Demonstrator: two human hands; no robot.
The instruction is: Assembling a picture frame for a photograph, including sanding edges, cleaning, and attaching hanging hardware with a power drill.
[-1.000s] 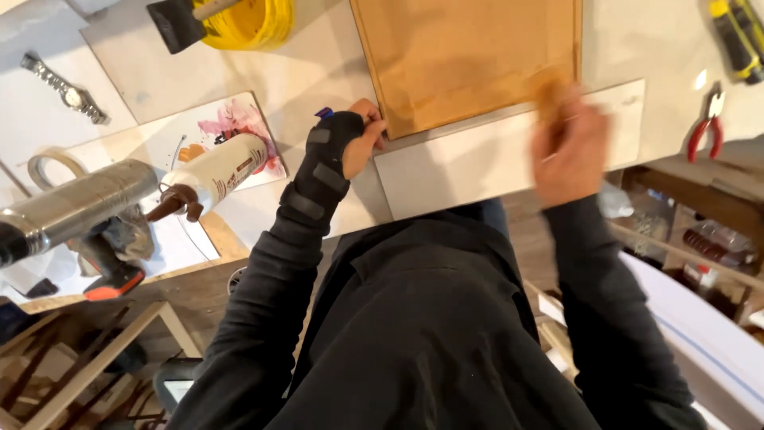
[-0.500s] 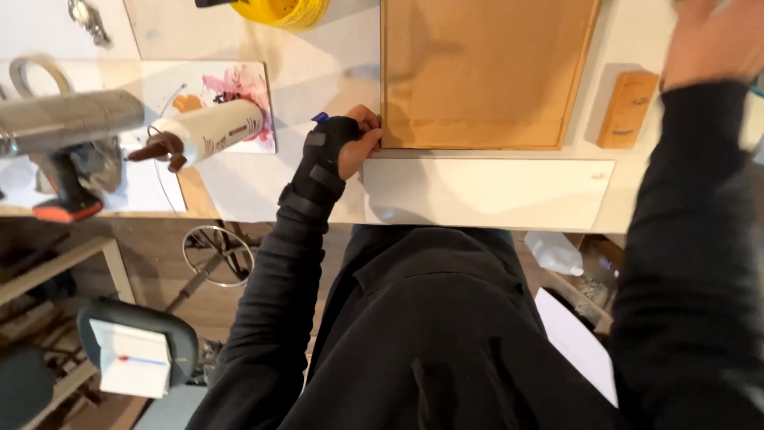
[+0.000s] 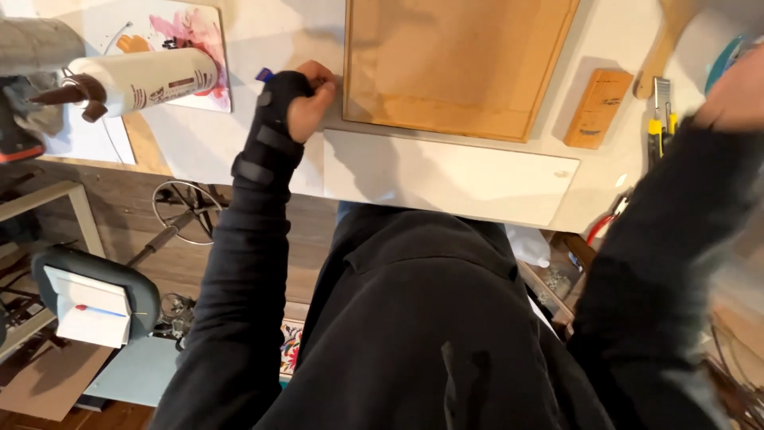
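Observation:
My left hand (image 3: 309, 97), in a black wrist brace, has its fingers curled on the near left corner of a framed wooden panel (image 3: 458, 64) lying on the white bench. A white board (image 3: 446, 175) lies just in front of the panel, along the bench edge. My right hand (image 3: 736, 91) is raised at the far right, blurred, above a yellow utility knife (image 3: 654, 127). I cannot see what it holds, if anything. A small wooden block (image 3: 598, 107) lies between the panel and that hand.
A white glue bottle (image 3: 135, 80) lies on its side on a paint-stained sheet (image 3: 195, 32) at the left, beside a grey power tool (image 3: 24, 56). Red-handled pliers (image 3: 609, 223) sit near the right bench edge. A stool (image 3: 95, 295) stands on the floor below.
My right hand left the wooden block beside the panel and swung out to the far right. The left hand stayed at the panel's corner. The view shifted down toward my torso.

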